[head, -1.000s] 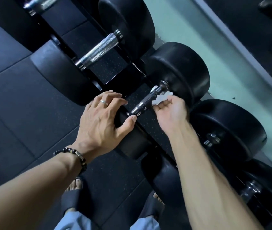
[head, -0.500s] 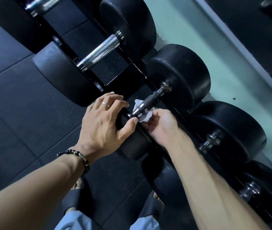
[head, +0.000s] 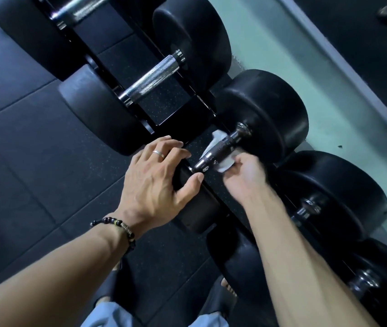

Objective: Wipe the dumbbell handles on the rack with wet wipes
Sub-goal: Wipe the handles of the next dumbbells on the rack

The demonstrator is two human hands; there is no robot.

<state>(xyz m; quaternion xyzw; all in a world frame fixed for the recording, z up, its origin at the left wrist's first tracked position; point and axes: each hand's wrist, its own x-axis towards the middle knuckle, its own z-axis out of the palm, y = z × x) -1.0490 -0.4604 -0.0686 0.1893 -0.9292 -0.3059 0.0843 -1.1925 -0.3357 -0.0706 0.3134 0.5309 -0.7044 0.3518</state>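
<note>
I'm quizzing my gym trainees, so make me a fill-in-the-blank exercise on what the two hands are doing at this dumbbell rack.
1. The right hand holds a white wet wipe against the dumbbell's dark ____.
2. The left hand rests on the near ____ of that same dumbbell.
3. A beaded ____ sits on the left wrist.
4. The next dumbbell's handle is bare, shiny ____.

Missing words: handle; head; bracelet; metal

I see a white wipe (head: 225,162) on a dark knurled handle (head: 223,145). Dumbbell heads (head: 265,114) are black. The floor (head: 34,149) is dark, finely speckled.
</note>
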